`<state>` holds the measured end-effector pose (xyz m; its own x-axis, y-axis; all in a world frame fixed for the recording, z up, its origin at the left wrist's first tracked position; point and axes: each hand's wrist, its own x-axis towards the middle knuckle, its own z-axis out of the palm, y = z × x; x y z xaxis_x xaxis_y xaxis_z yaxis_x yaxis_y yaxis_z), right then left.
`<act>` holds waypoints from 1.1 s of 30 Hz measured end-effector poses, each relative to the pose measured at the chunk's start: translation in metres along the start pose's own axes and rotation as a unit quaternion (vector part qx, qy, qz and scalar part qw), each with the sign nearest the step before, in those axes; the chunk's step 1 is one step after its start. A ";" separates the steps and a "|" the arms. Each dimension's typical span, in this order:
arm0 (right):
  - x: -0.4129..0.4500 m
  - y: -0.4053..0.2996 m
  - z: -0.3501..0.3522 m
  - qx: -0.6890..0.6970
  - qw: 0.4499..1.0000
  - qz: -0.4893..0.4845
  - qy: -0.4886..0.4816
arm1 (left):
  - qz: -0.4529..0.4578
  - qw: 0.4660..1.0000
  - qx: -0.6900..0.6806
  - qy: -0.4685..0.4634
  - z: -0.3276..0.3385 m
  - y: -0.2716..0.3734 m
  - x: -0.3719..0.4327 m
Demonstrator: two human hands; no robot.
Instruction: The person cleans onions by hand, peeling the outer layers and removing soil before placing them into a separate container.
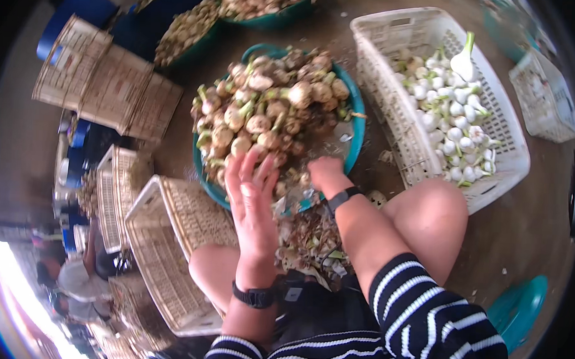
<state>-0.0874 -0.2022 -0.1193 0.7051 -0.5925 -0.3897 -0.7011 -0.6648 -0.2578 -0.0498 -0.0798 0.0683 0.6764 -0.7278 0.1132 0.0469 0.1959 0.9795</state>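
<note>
In front of me stands a round teal plastic basin (358, 103) heaped with soil-stained garlic bulbs (258, 123). My left hand (255, 207) is raised over the basin's near edge, fingers extended and slightly apart, with nothing in it. My right hand (327, 172) is curled low inside the basin's near right part, beside a few small bulbs; its fingers face away, so whatever they may hold is hidden. To the right, a white plastic crate (387, 95) contains cleaned white garlic bulbs (455, 134). One larger-looking bulb (464, 64) appears by its far wall, resting or airborne, I cannot tell.
Garlic skins and trimmings (311, 240) lie between my knees. An empty-looking crate (178, 256) sits at my left, with stacked crates (109, 80) beyond. More garlic-filled basins (185, 33) stand ahead. A teal plastic object (520, 310) is at lower right. People (78, 276) are at far left.
</note>
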 end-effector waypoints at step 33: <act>-0.117 -0.065 -0.039 0.488 0.849 -0.139 0.146 | -0.329 0.888 0.266 -0.182 -0.087 -0.019 -0.021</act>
<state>-0.1206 -0.1076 -0.0226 0.7540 -0.6568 0.0052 -0.1572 -0.1880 -0.9695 -0.0011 -0.0109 0.0331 0.3441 -0.7527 -0.5613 -0.0745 -0.6178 0.7828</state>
